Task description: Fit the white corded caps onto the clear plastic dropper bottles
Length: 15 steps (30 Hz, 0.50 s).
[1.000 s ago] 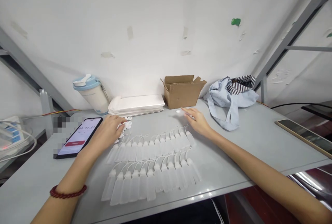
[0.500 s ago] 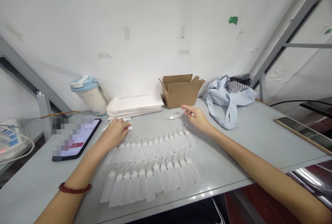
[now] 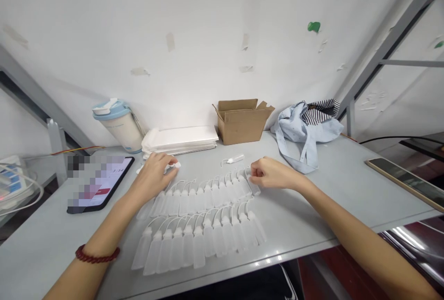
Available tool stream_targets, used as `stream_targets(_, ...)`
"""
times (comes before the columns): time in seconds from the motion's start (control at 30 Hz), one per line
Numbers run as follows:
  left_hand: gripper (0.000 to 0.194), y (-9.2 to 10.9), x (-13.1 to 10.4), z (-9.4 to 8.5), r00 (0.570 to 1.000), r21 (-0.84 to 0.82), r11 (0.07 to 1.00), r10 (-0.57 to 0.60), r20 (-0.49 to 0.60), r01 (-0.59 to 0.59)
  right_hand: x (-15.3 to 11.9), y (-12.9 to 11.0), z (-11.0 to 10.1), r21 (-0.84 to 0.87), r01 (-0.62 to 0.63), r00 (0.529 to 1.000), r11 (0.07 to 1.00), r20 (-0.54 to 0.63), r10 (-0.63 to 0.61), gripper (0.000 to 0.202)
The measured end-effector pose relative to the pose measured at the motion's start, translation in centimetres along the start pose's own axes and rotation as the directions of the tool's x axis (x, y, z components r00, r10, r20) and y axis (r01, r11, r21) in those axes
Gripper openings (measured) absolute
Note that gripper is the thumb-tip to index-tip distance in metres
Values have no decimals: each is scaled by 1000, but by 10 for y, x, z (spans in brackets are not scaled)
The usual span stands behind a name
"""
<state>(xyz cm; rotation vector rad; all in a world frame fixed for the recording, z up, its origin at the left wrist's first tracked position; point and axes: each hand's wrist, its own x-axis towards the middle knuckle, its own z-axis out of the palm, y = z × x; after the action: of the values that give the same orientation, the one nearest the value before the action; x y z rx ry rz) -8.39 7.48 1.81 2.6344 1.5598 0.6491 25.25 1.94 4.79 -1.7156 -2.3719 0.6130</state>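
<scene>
My left hand (image 3: 152, 175) is above the left end of the back row, its thumb and fingers closed on a small white disc-like piece (image 3: 178, 165). More such white pieces are partly hidden behind that hand. At the right end of the back row of small translucent plastic bottles (image 3: 194, 203), my right hand (image 3: 274, 173) has its fingers curled onto the top of the last bottle (image 3: 255, 189). Each bottle has a white neck and a thin curved white tube. A front row of bottles (image 3: 199, 249) lies nearer me. One small bottle (image 3: 237, 158) lies alone beyond the rows.
Along the wall stand a blue-lidded cup (image 3: 120, 126), a stack of white envelopes (image 3: 180, 138), an open cardboard box (image 3: 241, 126) and a light-blue cloth bag (image 3: 294, 128). A phone (image 3: 111, 189) lies on the left, another phone (image 3: 405, 182) on the right.
My right hand has come down from beside the lone bottle to the back row's right end and closed its fingers. My left hand has lifted a small white piece.
</scene>
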Motion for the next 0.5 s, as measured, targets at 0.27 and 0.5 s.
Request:
stream_targets(0.27,24,25,-4,-13,995,-241,965,-99,17,100,2,10,2,-45,-66,994,997,80,69,15)
stream_targets(0.5,29,33,-5,-19,972,-381,895,-231,48,231,4,12,1,-112,-91,995,990,34,95,10)
